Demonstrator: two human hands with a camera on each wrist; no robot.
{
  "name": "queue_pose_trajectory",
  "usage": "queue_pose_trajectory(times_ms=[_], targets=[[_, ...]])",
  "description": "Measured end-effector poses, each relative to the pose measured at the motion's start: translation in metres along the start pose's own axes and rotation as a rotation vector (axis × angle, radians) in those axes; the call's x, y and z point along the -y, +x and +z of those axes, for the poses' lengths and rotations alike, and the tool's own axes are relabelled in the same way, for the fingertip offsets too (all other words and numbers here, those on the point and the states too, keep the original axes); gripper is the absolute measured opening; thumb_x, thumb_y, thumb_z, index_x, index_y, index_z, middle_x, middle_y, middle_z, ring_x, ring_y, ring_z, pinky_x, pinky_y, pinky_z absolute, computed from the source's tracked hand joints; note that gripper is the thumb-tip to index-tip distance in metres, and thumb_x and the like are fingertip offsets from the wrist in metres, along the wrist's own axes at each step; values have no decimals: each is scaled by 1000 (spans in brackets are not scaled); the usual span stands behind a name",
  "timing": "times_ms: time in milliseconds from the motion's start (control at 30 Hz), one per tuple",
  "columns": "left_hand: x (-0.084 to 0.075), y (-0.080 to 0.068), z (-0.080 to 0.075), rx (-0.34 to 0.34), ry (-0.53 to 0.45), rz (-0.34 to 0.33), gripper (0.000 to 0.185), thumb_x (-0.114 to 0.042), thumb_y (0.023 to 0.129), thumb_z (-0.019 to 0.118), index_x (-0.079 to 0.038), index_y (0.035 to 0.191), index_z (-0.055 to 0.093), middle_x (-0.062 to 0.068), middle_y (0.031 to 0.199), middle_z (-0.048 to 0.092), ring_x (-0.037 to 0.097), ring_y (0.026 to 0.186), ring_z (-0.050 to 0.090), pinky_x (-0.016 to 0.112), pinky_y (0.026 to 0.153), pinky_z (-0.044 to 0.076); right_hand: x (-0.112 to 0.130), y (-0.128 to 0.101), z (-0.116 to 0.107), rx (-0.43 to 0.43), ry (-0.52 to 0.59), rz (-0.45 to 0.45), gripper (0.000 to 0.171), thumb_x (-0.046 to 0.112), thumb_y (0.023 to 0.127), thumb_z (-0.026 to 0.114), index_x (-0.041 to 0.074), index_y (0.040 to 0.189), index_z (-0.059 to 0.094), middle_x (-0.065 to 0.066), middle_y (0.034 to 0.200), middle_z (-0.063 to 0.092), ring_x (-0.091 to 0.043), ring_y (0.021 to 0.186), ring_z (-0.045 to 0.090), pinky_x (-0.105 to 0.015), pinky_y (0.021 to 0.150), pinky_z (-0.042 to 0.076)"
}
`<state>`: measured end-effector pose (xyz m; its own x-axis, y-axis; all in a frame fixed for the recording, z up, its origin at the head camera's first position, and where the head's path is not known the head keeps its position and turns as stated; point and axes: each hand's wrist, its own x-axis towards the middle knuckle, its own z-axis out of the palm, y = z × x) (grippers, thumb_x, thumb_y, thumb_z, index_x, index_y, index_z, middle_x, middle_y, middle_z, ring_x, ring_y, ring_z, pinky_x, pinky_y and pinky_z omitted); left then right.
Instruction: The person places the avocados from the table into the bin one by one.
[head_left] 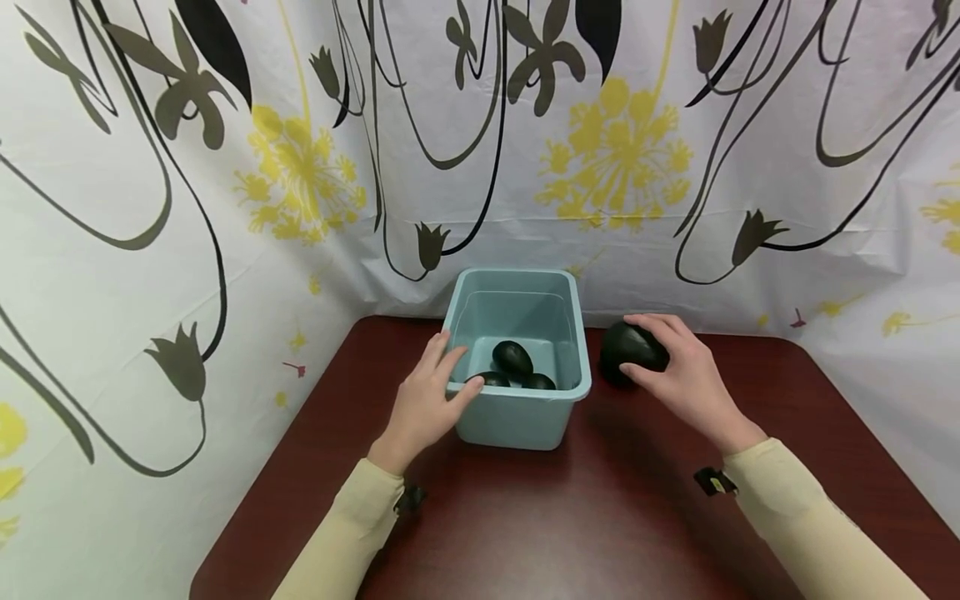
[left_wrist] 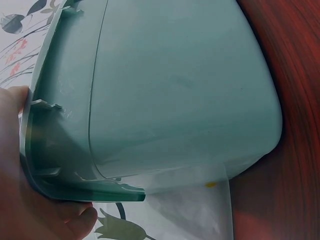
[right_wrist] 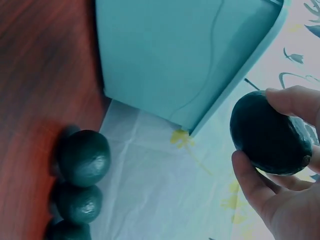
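Note:
My right hand (head_left: 686, 371) grips a dark green avocado (right_wrist: 270, 132) between thumb and fingers, to the right of a pale blue-green plastic bin (head_left: 517, 417). In the right wrist view this avocado hangs above the table, beside the bin's rim. Several more avocados stand in a row on the table, the largest-looking avocado (right_wrist: 84, 158) closest to the bin. My left hand (head_left: 427, 404) holds the bin's near left corner, its thumb over the front rim. Inside the bin lie an avocado (head_left: 513, 359) and two others partly hidden by the front wall.
A dark red-brown wooden table (head_left: 570, 533) carries the bin near its back edge. White fabric (head_left: 465, 192) printed with flowers hangs close behind the table and along its sides.

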<state>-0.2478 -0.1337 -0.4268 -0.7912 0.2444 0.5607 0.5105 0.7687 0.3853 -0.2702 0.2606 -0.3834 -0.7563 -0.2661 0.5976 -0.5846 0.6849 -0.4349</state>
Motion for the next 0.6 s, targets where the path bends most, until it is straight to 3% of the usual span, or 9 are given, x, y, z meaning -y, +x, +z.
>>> queue_pose_trajectory(times_ms=[300, 600], targets=[[0, 0, 0, 1, -7, -5, 68, -64, 99, 47, -15, 146, 53, 12, 161, 33, 23, 146, 33, 52, 96, 50, 13, 17, -2, -16, 9, -30, 69, 21, 82, 87, 27, 143, 57, 1, 135, 53, -21, 112, 57, -44, 82, 50], [-2, 1, -1, -4, 0, -2, 68, -63, 98, 48, -15, 145, 54, 12, 160, 33, 24, 145, 35, 51, 94, 51, 24, 29, 1, 11, 55, -34, 68, 24, 83, 85, 30, 144, 56, 3, 136, 53, -21, 114, 55, -47, 82, 50]])
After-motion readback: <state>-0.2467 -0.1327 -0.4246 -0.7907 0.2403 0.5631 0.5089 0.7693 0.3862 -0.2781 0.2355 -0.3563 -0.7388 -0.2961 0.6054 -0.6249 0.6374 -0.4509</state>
